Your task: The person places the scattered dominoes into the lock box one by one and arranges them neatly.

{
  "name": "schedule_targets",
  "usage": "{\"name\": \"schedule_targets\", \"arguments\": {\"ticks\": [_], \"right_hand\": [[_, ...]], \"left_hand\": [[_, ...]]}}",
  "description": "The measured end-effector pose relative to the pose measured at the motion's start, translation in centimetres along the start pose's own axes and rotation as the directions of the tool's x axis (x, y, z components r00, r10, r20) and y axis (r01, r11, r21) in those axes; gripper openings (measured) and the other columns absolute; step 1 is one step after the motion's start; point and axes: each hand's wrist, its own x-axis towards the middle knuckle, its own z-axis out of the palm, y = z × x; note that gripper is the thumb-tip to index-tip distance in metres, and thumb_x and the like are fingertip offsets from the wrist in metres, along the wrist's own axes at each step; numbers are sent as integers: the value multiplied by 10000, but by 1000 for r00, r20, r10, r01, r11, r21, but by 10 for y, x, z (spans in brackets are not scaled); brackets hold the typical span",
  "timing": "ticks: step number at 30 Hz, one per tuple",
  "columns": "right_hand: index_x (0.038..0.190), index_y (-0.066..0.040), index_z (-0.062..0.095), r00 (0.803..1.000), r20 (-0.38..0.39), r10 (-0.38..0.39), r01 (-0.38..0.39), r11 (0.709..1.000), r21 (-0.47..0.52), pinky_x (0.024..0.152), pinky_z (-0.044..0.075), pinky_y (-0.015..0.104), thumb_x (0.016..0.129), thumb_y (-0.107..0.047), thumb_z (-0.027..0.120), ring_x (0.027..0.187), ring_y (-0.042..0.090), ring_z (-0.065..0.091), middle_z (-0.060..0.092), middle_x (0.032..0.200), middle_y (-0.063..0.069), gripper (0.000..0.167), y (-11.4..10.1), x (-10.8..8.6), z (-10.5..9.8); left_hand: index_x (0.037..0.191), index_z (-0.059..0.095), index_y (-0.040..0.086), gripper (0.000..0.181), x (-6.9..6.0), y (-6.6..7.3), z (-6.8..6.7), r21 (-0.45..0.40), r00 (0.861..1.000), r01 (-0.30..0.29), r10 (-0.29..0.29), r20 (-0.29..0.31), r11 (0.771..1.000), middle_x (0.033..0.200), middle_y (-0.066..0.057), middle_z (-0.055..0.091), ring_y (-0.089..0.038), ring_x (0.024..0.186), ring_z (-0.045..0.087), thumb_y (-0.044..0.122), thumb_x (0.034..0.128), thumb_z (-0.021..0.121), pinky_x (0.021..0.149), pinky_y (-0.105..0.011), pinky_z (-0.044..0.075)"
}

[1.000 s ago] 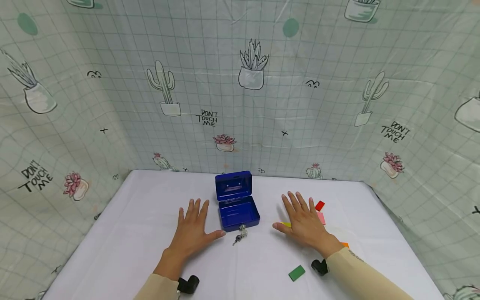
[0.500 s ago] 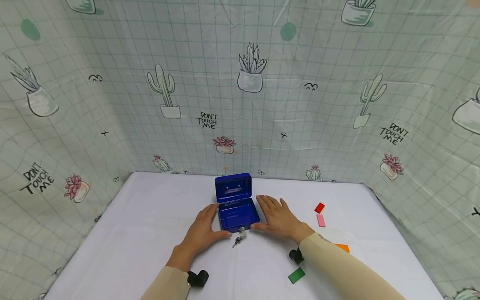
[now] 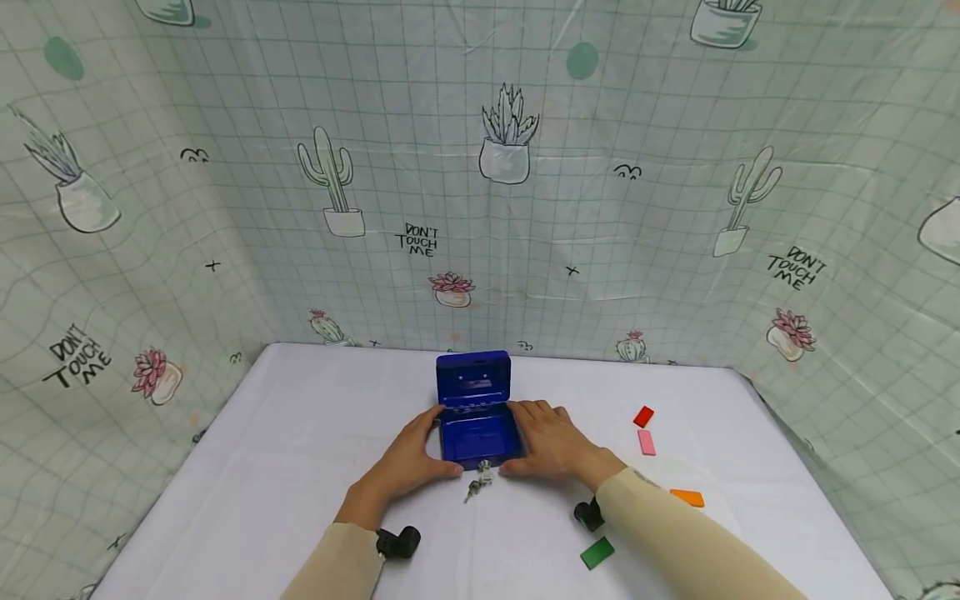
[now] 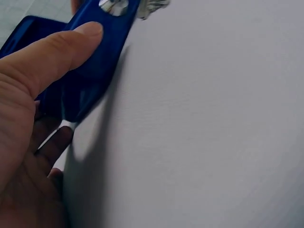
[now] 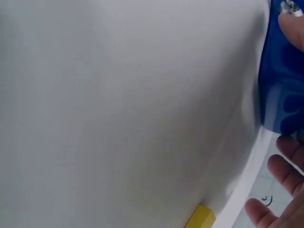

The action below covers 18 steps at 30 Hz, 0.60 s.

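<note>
From my feed, the blue cash box [image 3: 480,437] sits mid-table on the white tablecloth [image 3: 315,450], its lid [image 3: 474,379] standing open at the back, with a hand on each side. The left hand [image 3: 407,461] grips its left end, fingers bent in a wide span, thumb pressed to the front wall; the right hand [image 3: 555,443] matches it on the other end, thumb beside the lock [image 3: 485,467]. In both wrist views, some lower fingers extend past the box without touching it, so I judge the grip is mostly thumb and upper fingers; if the two sides pull unevenly, the box could twist or slip. I can't tell whether its base is off the cloth. The open lid, loose on its hinge, might drop onto fingertips if the box tips forward. The keys [image 3: 472,492] at the front could snag on a thumb or the cloth. Near the right forearm, the yellow block [image 5: 202,218] and green block [image 3: 597,553] risk being knocked by a careless sleeve.
</note>
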Motion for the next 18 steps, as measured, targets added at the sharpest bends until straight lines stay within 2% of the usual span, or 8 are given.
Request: {"name": "schedule_targets", "arguments": {"ticks": [4,11,13,15,18], "right_hand": [[1540,-46,461,999,-36,-5,6,1000,18,1064,459,588,799,-656,805,1369,346,525,578,1482,145,1019,-6,-15,-1],[1496,-45,500,997,-76,-7,9,999,32,1047,458,565,804,-651,810,1315,314,549,611,1423,129,971,-16,-42,2],[1488,-41,506,996,-85,-12,14,1000,26,1041,459,563,806,-653,810,1304,310,553,617,1409,126,965,-18,-49,3],[1480,-38,512,996,-92,-17,19,999,29,1036,462,561,808,-651,813,1295,308,556,622,1398,124,958,-20,-53,4],[1480,-38,509,996,-92,-17,21,999,37,1041,460,554,815,-650,811,1296,308,551,617,1402,124,953,-21,-58,4]], "left_hand": [[1625,360,117,1124,-3,3,-4,-21,999,-1,2,54,1000,1675,-165,390,-424,1573,299,359,721,981,1237,-673,288],[1598,374,223,1115,-15,9,-6,17,989,23,-25,144,1000,1714,-161,318,-493,1613,88,396,678,981,1184,-807,206],[1597,387,252,1110,-18,10,-5,16,987,23,-25,157,1000,1721,-148,311,-492,1615,69,404,673,983,1175,-822,191],[1595,399,269,1105,-20,9,-5,12,986,15,-17,165,1000,1721,-124,321,-477,1619,76,406,668,985,1185,-810,192],[1594,405,250,1103,-22,7,-2,-17,986,-8,10,169,1000,1705,-126,347,-440,1609,191,392,670,990,1216,-746,238]]}}
